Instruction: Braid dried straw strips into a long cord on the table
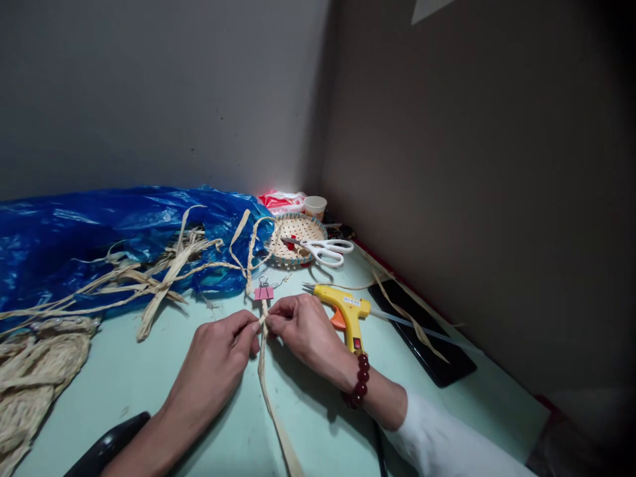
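A pale braid of dried plant fibre [265,308] runs down from under a pink binder clip [264,293] on the table. Just below the clip, my left hand [218,354] pinches a strand of it from the left side. From the right, my right hand [305,331], with a dark red bead bracelet at the wrist, pinches the fibre strands too, and the two sets of fingertips almost meet. One loose fibre strand [271,404] trails from the fingers toward the near table edge. The exact crossing of strands is partly covered by my fingers.
A yellow glue gun [350,308] lies right of my right hand, near a black phone-like slab [427,338]. White-handled scissors [328,250] rest on a woven basket [298,228]. At left are a blue plastic bag [124,218], loose fibres [163,285] and a woven piece [44,377].
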`<state>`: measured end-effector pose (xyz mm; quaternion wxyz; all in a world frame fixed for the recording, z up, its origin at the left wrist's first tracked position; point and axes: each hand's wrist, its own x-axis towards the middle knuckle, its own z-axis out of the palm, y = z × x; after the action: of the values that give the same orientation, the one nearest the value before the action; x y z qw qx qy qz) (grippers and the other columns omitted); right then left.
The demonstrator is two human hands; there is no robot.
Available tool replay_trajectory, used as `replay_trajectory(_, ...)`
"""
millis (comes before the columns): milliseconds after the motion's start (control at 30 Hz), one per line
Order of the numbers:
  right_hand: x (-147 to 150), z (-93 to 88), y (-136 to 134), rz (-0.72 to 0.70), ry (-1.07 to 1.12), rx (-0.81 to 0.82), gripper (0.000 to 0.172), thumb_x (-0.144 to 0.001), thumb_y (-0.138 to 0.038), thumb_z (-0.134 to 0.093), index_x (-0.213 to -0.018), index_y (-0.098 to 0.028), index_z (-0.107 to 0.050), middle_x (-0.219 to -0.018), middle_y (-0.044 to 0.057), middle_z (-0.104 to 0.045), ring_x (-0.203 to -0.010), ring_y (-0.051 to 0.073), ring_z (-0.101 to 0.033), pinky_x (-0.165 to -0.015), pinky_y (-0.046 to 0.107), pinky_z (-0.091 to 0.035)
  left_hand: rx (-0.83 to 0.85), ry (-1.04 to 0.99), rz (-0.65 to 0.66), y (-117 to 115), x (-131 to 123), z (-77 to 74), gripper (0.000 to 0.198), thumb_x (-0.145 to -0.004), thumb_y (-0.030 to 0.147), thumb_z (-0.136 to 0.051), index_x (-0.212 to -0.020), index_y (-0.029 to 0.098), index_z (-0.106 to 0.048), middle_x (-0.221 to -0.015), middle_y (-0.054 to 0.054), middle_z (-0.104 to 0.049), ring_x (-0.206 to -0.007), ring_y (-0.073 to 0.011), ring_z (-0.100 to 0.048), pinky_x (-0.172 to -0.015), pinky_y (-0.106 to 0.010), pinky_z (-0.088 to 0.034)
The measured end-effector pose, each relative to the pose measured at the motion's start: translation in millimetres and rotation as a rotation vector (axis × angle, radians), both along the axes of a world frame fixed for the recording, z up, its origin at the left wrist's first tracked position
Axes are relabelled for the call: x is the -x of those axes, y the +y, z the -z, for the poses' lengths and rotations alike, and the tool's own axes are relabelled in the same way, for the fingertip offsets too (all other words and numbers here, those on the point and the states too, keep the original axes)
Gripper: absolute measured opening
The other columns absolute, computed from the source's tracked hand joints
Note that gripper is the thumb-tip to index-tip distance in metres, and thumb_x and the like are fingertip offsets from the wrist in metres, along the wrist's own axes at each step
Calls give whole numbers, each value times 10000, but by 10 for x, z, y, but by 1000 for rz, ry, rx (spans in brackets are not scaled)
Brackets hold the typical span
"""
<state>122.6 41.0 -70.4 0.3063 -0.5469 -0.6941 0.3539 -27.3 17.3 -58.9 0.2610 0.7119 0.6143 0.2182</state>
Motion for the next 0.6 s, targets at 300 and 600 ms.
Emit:
replay_trajectory(300, -72, 112, 62, -87, 206, 122, 182, -729, -194, -545, -573, -137, -620, -525, -33, -481, -541, 92, -400, -494, 203, -286, -86, 96, 80, -192, -221, 223, 251, -866, 214, -382, -698, 207, -569, -664, -104, -666, -600, -264, -623, -602, -336, -368)
replay_trajectory(600, -66, 112, 72, -124, 432, 286, 156, -712, -162, -562, -629, -115, -686, -631, 23, -651, -544, 94, -481, -511, 195, -341, 24, 323, 215, -243, -190, -26, 344, -909, 255, -347, -847, 190, -679, -892, -123, -714, -783, -299, -662, -682, -378, -408)
